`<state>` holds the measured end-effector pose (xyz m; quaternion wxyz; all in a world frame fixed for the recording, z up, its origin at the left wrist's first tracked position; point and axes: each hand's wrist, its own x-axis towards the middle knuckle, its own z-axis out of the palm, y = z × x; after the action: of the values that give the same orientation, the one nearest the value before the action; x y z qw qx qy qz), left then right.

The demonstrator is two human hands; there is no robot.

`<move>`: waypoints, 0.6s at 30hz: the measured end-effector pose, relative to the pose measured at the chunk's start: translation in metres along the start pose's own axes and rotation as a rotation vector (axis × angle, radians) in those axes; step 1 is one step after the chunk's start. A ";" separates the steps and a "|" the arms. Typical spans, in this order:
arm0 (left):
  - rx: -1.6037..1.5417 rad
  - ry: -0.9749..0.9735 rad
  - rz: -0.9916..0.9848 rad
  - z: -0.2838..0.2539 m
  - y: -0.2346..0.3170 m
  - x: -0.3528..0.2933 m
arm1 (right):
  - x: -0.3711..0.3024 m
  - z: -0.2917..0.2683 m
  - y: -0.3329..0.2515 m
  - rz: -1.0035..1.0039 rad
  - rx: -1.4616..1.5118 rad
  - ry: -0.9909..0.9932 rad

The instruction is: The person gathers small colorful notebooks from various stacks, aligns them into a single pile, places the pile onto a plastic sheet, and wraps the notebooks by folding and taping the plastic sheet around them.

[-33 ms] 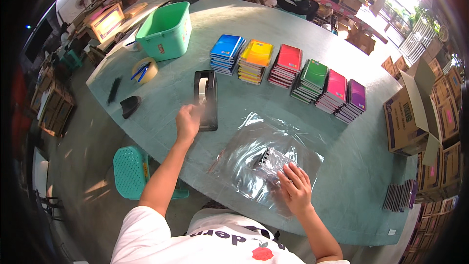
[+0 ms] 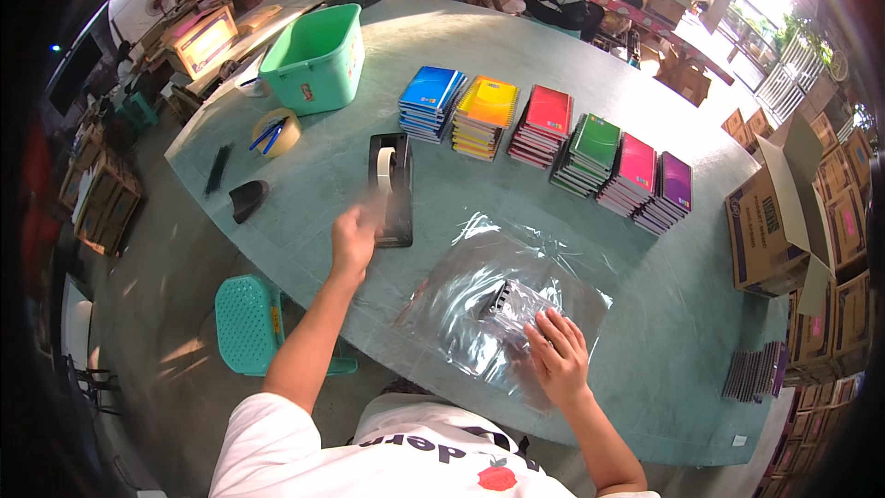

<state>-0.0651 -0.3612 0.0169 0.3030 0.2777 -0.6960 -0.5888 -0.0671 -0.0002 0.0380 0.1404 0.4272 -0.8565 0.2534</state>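
Observation:
My left hand (image 2: 352, 242) is curled closed beside the black tape dispenser (image 2: 396, 212), which carries a roll of clear tape (image 2: 384, 166). Its fingertips are blurred, so whatever they pinch cannot be made out. My right hand (image 2: 559, 356) lies with fingers stretched over a small bundle (image 2: 522, 302) in clear plastic. Black spiral binding shows at the bundle's left end, like a notebook's; its cover is hidden by glare and my fingers. Under and around it spreads a sheet of clear plastic film (image 2: 452, 332), wrinkled and shiny.
Behind the film stand stacks of spiral notebooks: blue (image 2: 430, 92), yellow (image 2: 486, 103), red (image 2: 546, 115), green (image 2: 590, 143), pink (image 2: 631, 161) and purple (image 2: 675, 180). A green bin (image 2: 323, 83) and a wide tape roll (image 2: 286, 135) with blue pens sit left. An open carton (image 2: 761, 235) stands right.
My left hand has drawn very slightly back toward me beside the dispenser. My right hand stays on the wrapped bundle.

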 end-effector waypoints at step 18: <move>0.584 -1.656 0.265 0.124 0.109 -0.060 | -0.007 0.014 0.006 -0.051 0.004 0.134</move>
<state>-0.1213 -0.2191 0.1032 -0.3152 -0.2539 -0.8407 -0.3597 -0.0679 0.0001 0.0215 0.2031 0.4311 -0.8335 0.2795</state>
